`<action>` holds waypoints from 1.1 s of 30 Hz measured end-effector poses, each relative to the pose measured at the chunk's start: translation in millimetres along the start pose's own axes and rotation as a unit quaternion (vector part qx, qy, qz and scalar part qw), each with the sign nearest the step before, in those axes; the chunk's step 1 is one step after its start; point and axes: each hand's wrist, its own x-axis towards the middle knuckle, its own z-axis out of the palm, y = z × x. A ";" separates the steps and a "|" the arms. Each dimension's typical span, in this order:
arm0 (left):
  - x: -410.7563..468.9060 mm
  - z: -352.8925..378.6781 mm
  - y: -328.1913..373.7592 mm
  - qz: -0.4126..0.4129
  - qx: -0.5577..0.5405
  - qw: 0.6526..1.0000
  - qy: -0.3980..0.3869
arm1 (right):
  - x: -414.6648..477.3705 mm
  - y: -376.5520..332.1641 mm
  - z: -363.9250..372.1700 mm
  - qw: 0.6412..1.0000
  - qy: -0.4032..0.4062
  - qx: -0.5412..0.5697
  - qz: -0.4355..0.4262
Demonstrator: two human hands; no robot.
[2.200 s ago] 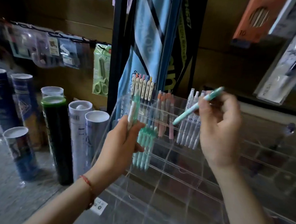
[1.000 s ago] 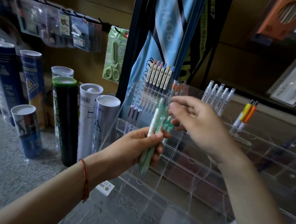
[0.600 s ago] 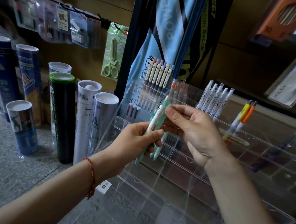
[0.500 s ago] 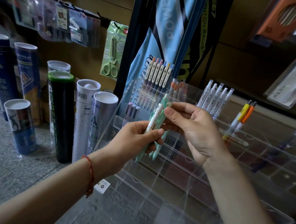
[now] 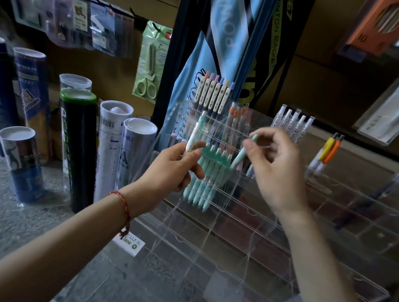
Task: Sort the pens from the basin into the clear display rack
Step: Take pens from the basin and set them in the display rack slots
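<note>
Two hands working at rack front. Left hand (image 5: pixel 169 170) gripping mint-and-white plastic pen (image 5: pixel 196 134) upright between thumb and curled fingers. Right hand (image 5: pixel 278 171) pinching second mint pen (image 5: pixel 242 153), tilted, lower end hanging beside row of mint pens (image 5: pixel 206 176) standing in compartment of clear acrylic display rack (image 5: pixel 247 225).

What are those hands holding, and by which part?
The left hand grips an upright mint pen by its lower barrel; the right hand pinches a second mint pen near its top end.
</note>
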 end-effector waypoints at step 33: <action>-30.4 23.4 -0.2 0.040 -0.044 0.997 -0.052 | -4.9 -43.4 -3.3 0.969 -0.114 0.176 0.128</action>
